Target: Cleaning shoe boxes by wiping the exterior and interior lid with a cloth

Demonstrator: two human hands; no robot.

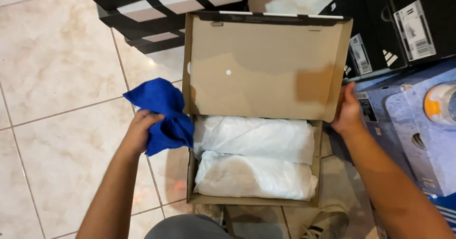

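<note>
1. Cardboard shoebox (254, 198) sits open on the tiled floor (57, 68), its hinged lid (266, 65) tipped upright at the far side.
2. White tissue paper (256, 160) fills the box, covering whatever lies under it.
3. The left hand (140, 132) is closed around a bunched blue cloth (164, 113), just beside the box's left wall.
4. The right hand (348, 113) rests at the lid's right edge; its fingers are hidden, so its grip cannot be told.
5. Other shoeboxes (403, 25) stand close by.
</note>
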